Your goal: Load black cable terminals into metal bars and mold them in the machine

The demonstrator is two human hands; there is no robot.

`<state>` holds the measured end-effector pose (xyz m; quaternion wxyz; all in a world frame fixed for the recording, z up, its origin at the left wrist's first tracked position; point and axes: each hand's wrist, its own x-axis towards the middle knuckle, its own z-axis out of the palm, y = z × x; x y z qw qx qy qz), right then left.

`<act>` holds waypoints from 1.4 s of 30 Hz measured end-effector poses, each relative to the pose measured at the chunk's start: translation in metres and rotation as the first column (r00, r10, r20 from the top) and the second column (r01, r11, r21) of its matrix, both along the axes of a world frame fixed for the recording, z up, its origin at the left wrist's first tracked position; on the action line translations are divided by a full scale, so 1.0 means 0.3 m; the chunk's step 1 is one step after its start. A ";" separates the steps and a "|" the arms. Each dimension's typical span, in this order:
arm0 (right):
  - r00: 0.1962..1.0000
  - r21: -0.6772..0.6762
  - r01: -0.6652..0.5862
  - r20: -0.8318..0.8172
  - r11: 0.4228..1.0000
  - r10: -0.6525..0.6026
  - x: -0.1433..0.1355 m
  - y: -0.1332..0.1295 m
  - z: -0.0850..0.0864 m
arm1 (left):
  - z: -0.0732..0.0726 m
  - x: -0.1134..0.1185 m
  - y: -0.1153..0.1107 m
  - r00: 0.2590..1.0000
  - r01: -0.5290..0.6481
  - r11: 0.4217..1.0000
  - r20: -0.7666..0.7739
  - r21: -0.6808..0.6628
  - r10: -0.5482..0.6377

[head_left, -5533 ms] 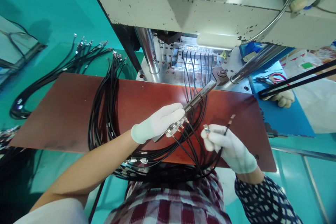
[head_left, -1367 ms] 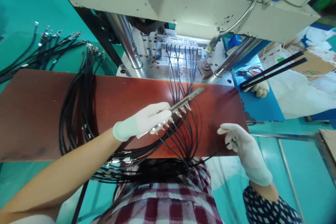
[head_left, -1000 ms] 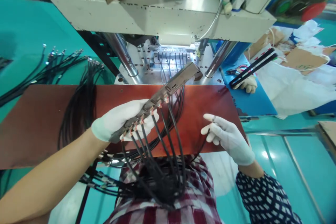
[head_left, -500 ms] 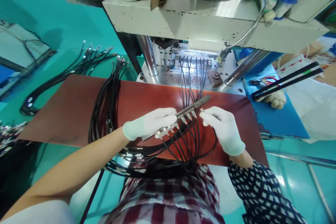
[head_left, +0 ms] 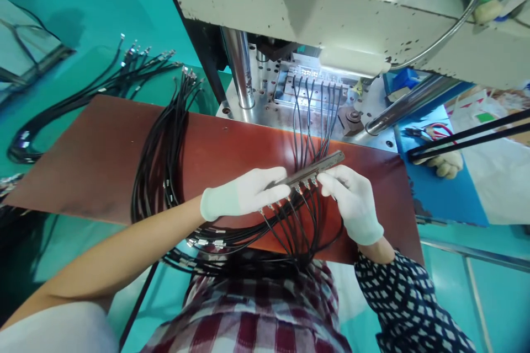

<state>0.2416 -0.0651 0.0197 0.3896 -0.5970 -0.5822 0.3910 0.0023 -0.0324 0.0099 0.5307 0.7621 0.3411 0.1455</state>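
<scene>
My left hand (head_left: pixel 252 192), in a white glove, grips the left part of a grey metal bar (head_left: pixel 317 170), which tilts up to the right. Along the bar's lower edge sits a row of small metal connectors on black cables (head_left: pixel 296 220). My right hand (head_left: pixel 348 198), also gloved, is closed at the bar's right end, thumb and finger pinched by the last connector; a cable runs down from there. Beyond the bar, several thin black cables (head_left: pixel 308 116) lead into a metal fixture (head_left: pixel 310 91) on the press.
A brown-red board (head_left: pixel 232 149) lies under my hands, with a bundle of black cables (head_left: pixel 155 165) across its left part. More cables (head_left: pixel 83 96) lie at the far left. Steel posts (head_left: pixel 239 71) flank the press. Pliers (head_left: pixel 430 131) and a glove (head_left: pixel 445 164) rest on a blue surface at right.
The view has shifted closer to the press. My right hand has come in against the bar's right end, and the bar has turned so that its connectors show less.
</scene>
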 end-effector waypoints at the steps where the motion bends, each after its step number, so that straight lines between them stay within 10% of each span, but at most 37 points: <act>1: 1.000 0.008 0.014 0.025 1.000 -0.014 0.001 0.001 -0.007 | -0.002 0.002 0.001 1.000 0.000 0.998 -0.020 0.059 0.001; 8: 0.966 0.104 -0.035 0.260 0.994 0.006 0.032 -0.035 -0.040 | -0.009 -0.007 -0.007 0.999 -0.037 0.999 0.008 0.040 0.036; 13: 0.808 0.410 -0.070 0.558 0.909 -0.189 0.014 -0.060 -0.043 | 0.002 -0.010 -0.012 0.999 -0.031 0.999 0.030 -0.009 0.031; 20: 0.686 0.511 -0.159 0.672 0.845 -0.277 -0.013 -0.025 -0.041 | 0.002 -0.010 -0.010 0.999 -0.019 1.000 0.037 0.011 0.019; 33: 0.463 0.405 -0.320 0.855 0.856 -0.231 -0.100 -0.116 0.040 | -0.006 -0.006 -0.030 0.989 -0.101 0.987 0.097 -0.128 0.113; 42: 0.520 0.425 -0.292 0.823 0.857 -0.231 -0.133 -0.085 0.014 | -0.015 -0.008 -0.029 0.987 -0.094 0.985 0.115 -0.142 0.110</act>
